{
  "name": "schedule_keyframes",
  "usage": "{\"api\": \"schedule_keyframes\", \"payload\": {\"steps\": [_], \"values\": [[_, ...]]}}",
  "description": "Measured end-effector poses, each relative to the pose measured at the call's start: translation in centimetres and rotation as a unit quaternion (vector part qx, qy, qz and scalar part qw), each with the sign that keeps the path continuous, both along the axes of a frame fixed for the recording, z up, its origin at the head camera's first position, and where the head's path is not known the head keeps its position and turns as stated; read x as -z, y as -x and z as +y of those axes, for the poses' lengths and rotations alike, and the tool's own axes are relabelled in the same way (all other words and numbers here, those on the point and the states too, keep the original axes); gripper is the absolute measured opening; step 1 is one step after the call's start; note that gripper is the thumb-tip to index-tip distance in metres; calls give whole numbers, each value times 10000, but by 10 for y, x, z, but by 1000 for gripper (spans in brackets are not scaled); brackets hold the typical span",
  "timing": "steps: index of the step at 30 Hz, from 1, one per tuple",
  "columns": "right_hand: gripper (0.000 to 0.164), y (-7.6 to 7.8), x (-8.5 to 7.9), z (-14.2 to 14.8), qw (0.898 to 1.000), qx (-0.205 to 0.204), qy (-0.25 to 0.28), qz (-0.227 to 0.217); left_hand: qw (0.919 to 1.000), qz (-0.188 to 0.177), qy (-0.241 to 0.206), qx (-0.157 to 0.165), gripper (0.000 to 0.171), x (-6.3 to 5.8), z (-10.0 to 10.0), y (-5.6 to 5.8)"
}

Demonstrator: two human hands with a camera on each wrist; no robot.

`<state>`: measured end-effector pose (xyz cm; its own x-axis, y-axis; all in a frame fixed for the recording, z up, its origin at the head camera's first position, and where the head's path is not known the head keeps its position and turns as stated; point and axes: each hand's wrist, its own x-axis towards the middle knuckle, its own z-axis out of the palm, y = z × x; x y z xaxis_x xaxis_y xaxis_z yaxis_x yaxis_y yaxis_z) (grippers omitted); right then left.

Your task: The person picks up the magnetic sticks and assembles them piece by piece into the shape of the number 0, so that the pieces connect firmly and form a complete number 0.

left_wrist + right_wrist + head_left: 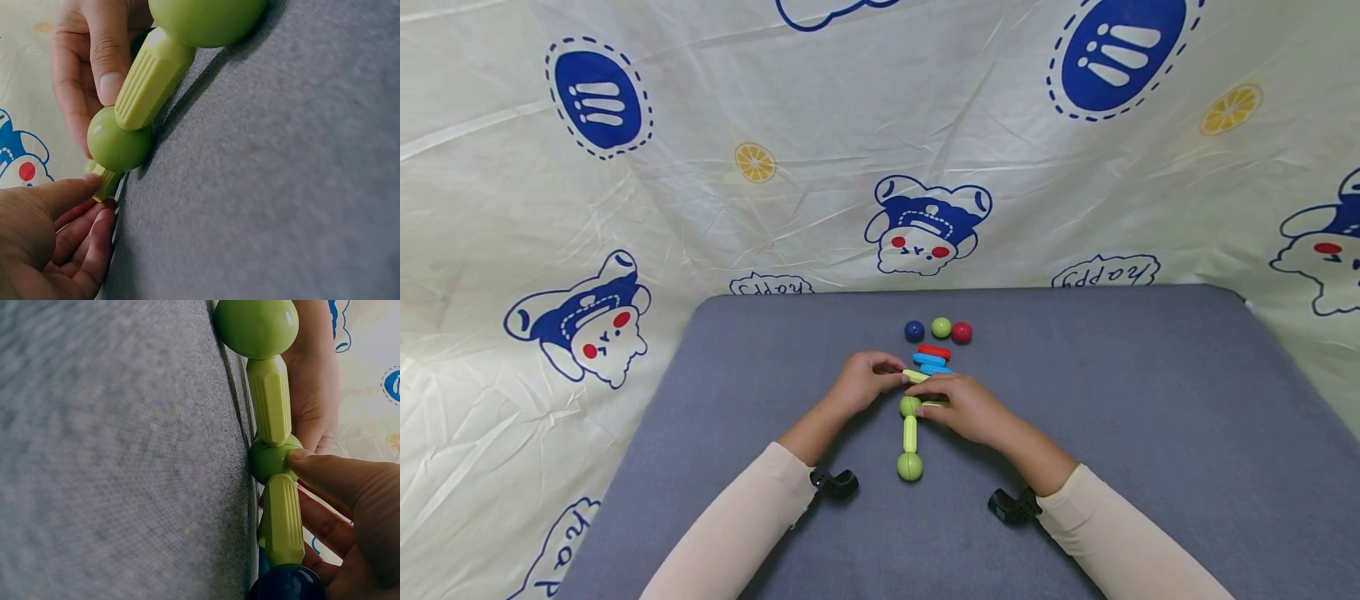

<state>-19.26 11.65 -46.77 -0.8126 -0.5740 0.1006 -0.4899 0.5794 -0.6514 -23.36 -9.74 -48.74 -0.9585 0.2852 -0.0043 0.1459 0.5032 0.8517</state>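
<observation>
Left grip (865,382) pinches yellow-green rod (914,377) — right grip (967,407) holds green ball (909,406) — seemingly touching, partly hidden.

On the counter (760,367), a near ball (910,467), a rod (910,434) and a second ball (910,406) line up straight back. A side rod (284,519) extends right, perhaps meeting an end ball (287,585). Behind, a held rod (916,377) adjoins the left hand (863,385); beyond lie bunched rods (929,360), then three balls (942,327) abreast.

Two green balls (910,467) — yellow-green rod (910,434) joining them
</observation>
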Motion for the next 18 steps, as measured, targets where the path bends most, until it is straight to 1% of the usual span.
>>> {"api": "schedule_keyframes", "payload": {"steps": [3, 6, 11, 14, 18], "values": [[27, 0, 0, 1, 10000, 15, -26, 3, 9993, -141, -343, -106, 17, 2, -3, -2], [27, 1, -1, 0, 10000, 17, -63, 9, 9963, -346, -744, -269, 18, 4, -9, -4], [27, 1, -1, -2, 9999, 38, -93, -21, 9876, -547, -1382, -501, 27, 2, -21, -10], [27, 2, 0, -2, 9998, 98, -134, -97, 9835, -573, -1609, -599, 32, -1, -28, -13], [28, 4, -1, -2, 9994, 206, -161, -227, 9732, -757, -2067, -669, 31, -4, -35, -16]]}}
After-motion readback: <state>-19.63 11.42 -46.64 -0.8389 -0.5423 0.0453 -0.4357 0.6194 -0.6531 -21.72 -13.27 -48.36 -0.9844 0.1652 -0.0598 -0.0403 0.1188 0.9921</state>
